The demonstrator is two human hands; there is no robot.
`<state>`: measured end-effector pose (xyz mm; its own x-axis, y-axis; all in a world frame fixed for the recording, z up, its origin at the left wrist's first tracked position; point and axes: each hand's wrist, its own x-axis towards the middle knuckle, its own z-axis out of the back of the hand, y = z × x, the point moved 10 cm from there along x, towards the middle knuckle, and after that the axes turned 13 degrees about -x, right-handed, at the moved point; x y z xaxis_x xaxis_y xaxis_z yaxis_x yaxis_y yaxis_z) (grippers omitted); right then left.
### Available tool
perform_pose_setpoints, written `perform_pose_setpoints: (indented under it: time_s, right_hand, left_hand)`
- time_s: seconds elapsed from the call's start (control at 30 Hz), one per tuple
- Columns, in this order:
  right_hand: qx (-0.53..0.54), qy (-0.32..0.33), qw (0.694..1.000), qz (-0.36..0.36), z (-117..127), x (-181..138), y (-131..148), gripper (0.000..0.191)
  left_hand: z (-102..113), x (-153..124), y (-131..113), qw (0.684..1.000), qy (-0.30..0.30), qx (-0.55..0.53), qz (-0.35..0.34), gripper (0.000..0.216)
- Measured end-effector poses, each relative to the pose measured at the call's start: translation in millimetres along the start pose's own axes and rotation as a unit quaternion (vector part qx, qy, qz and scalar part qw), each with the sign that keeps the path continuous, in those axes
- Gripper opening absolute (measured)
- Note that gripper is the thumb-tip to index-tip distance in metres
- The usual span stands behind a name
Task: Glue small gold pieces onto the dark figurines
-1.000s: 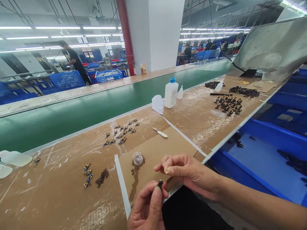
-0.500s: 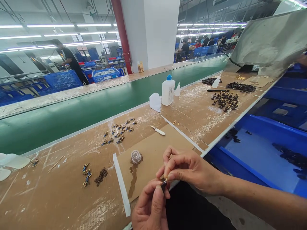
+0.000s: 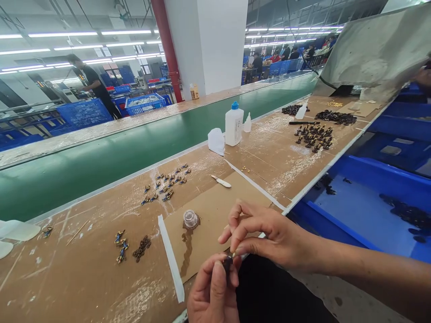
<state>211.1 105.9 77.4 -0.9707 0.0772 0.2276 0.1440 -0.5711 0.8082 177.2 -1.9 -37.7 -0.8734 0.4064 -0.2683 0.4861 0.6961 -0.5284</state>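
My left hand (image 3: pixel 213 287) pinches a small dark, rounded piece (image 3: pixel 227 264) between thumb and fingers, low in the middle of the view. Right beside it, the thumb and forefinger of my right hand (image 3: pixel 261 231) grip a tiny pale yellowish piece (image 3: pixel 233 254). That pale piece sits against the top of the dark one; whether the two are joined I cannot tell. Beyond my hands lies a sheet of brown cardboard (image 3: pixel 215 211) with a small clear cup (image 3: pixel 191 219) on it and a wet streak below. A white-handled knife (image 3: pixel 221 181) rests at the sheet's far side.
Small blue-and-gold figures (image 3: pixel 168 181) and dark rings (image 3: pixel 142 249) lie to the left. A white bottle (image 3: pixel 233 125) with a blue cap stands near the green conveyor belt (image 3: pixel 141 139). Dark pieces with gold tops (image 3: pixel 314 137) are at right, above a blue bin (image 3: pixel 363 215).
The dark piece has turned slightly in my left hand, showing more of its rounded side. My right fingers stay close to it. The whole view has shifted a little.
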Motion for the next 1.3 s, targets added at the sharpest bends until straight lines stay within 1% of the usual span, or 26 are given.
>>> perform_pose_setpoints:
  time_s: [0.1,0.2,0.27,0.33,0.43,0.5,0.57,0.63,0.8,0.93,1.07,1.3]
  right_hand:
    - [0.003,-0.007,1.0,-0.01,1.8,0.6,-3.6,0.011]
    - [0.026,-0.015,0.999,-0.029,2.5,1.0,-8.2,0.01]
    - [0.045,-0.016,0.998,-0.042,1.1,0.7,-10.4,0.009]
    - [0.056,-0.019,0.997,-0.055,-0.4,-0.2,-12.7,0.01]
    - [0.057,-0.022,0.996,-0.067,-2.9,-2.0,-15.6,0.009]
    - [0.05,-0.023,0.996,-0.069,-4.2,-3.0,-16.5,0.009]
    - [0.034,-0.028,0.997,-0.063,-3.9,-3.7,-15.7,0.009]
    - [0.016,-0.03,0.998,-0.052,-3.9,-4.0,-13.7,0.011]
    - [-0.022,-0.024,0.999,-0.024,-3.9,-2.8,-6.7,0.01]
    - [-0.041,-0.017,0.999,-0.008,-3.6,-1.4,-1.5,0.008]
    - [-0.05,-0.025,0.998,0.004,-2.0,-1.5,2.5,0.007]
    - [-0.057,-0.019,0.998,0.007,-3.4,-2.5,1.5,0.007]
  left_hand:
    - [-3.8,-2.5,2.1,0.999,-0.006,-0.015,0.028,0.026]
    - [0.1,-1.6,1.3,1.0,-0.017,-0.009,0.019,0.027]
    - [4.3,0.3,-2.6,1.0,-0.016,0.0,-0.017,0.028]
    - [6.8,1.1,-8.9,0.998,-0.008,0.014,-0.068,0.028]
    - [9.0,-1.8,-18.5,0.988,-0.014,0.06,-0.14,0.027]
    - [4.4,-6.2,-26.8,0.977,-0.002,0.091,-0.192,0.024]
    - [-3.9,-11.6,-34.7,0.963,0.028,0.114,-0.244,0.019]
    - [-8.6,-15.4,-38.9,0.952,0.046,0.128,-0.275,0.017]
    - [-9.2,-21.0,-45.8,0.93,0.048,0.161,-0.326,0.018]
    - [-13.8,-25.1,-49.2,0.919,0.057,0.182,-0.344,0.015]
    - [-19.0,-28.2,-51.6,0.914,0.069,0.189,-0.352,0.016]
    - [-18.7,-29.1,-54.1,0.906,0.077,0.2,-0.364,0.016]
